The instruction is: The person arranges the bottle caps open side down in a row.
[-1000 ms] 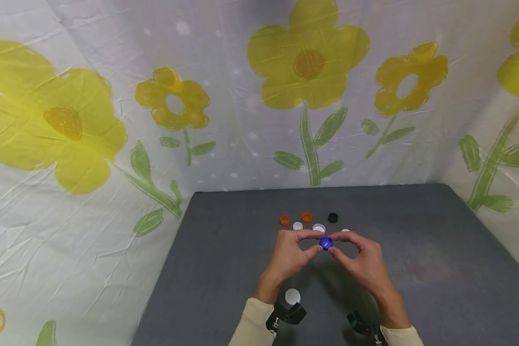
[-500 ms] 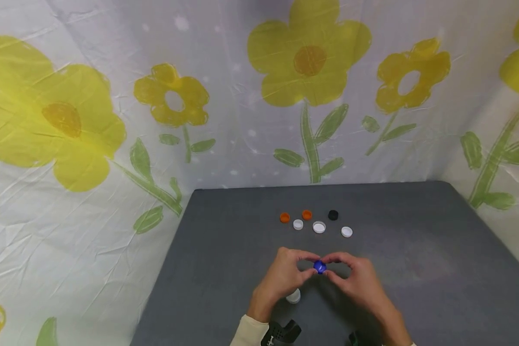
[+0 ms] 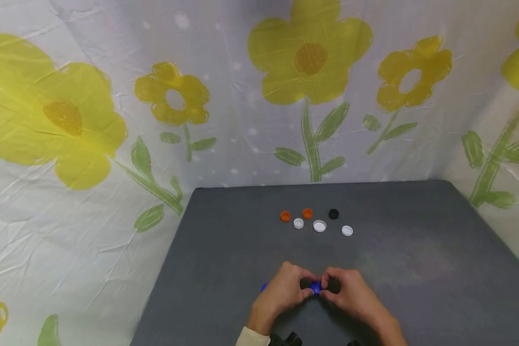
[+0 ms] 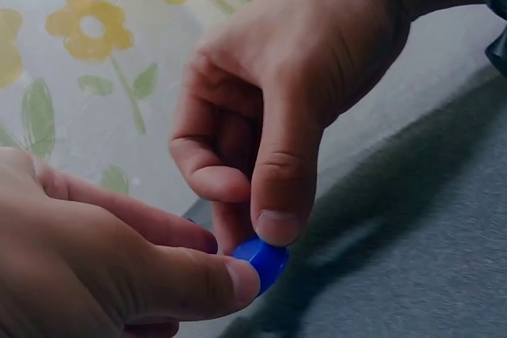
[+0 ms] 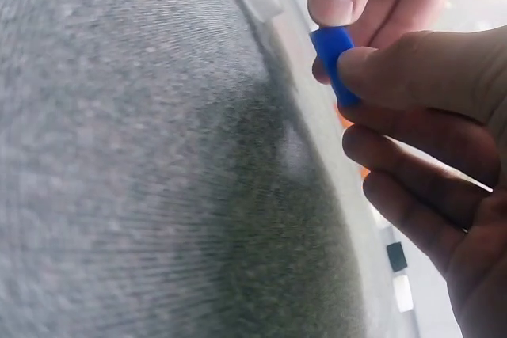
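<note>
A small blue bottle cap (image 3: 315, 288) is held between both hands, low over the grey table, in the head view. My left hand (image 3: 285, 287) pinches it from the left with thumb and index finger. From the other side, my right hand (image 3: 348, 290) pinches the same cap. The left wrist view shows both thumbs pressed on the blue cap (image 4: 268, 260), which tilts on edge above the table. Part of the cap's face is covered by fingers. A second blue piece (image 3: 265, 287) peeks out beside the left hand, mostly hidden.
Farther back on the grey table (image 3: 225, 240) lie two orange caps (image 3: 285, 216), a black cap (image 3: 333, 214) and three white caps (image 3: 319, 226). A flower-printed cloth (image 3: 242, 144) hangs behind the far edge.
Both hands have come back toward the body and lower, carrying the blue cap. The rear caps are now uncovered. A white cap by the left wrist is hidden, and a blue piece has appeared.
</note>
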Demonstrator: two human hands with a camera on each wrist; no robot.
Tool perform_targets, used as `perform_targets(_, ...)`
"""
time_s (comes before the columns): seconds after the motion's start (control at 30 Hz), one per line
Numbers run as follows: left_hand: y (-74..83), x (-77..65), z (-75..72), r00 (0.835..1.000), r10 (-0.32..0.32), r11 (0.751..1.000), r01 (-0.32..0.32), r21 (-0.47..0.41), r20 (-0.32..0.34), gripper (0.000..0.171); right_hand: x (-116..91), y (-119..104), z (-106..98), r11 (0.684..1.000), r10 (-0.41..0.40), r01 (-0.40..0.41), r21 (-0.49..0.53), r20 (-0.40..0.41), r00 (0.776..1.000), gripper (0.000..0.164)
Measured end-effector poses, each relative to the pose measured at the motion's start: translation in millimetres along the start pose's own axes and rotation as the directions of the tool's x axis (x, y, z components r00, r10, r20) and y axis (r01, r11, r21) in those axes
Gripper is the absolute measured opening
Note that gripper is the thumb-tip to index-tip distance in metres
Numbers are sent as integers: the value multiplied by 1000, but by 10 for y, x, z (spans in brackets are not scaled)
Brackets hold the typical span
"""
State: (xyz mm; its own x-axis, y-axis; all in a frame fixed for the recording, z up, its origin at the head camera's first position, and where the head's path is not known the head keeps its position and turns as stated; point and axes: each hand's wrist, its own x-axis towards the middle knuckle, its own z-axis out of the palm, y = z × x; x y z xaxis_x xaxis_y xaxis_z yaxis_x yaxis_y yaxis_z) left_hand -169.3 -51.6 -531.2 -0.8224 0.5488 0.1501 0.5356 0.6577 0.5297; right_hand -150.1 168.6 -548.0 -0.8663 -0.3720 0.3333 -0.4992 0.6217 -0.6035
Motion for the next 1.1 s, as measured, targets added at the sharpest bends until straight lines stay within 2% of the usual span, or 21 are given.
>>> perform_targets(0.23, 20, -23, 59, 1000, 8, 999, -9, 39, 23, 21, -14, 0, 9, 999, 34, -34, 12, 61, 998, 34)
perform_targets(0.43, 73, -32, 85, 999, 33, 992, -38, 119, 39, 20, -19, -10, -15, 999, 45, -44, -12, 127, 991, 35)
perform_targets(0.77, 125, -61, 106, 998, 4, 994, -11, 109, 59, 27, 4, -16, -46, 1000, -1, 0, 6, 189, 982, 35)
perform_targets(0.9, 111, -34, 54, 999, -14, 994, 10, 111, 34, 28, 8, 0, -84, 1000, -15, 11, 24, 191, 981, 33)
perform_targets(1.1, 111, 78, -48, 998, -34, 993, 39, 110, -48, 28, 34, 33, -192, 1000, 17, -19, 11, 162, 987, 26)
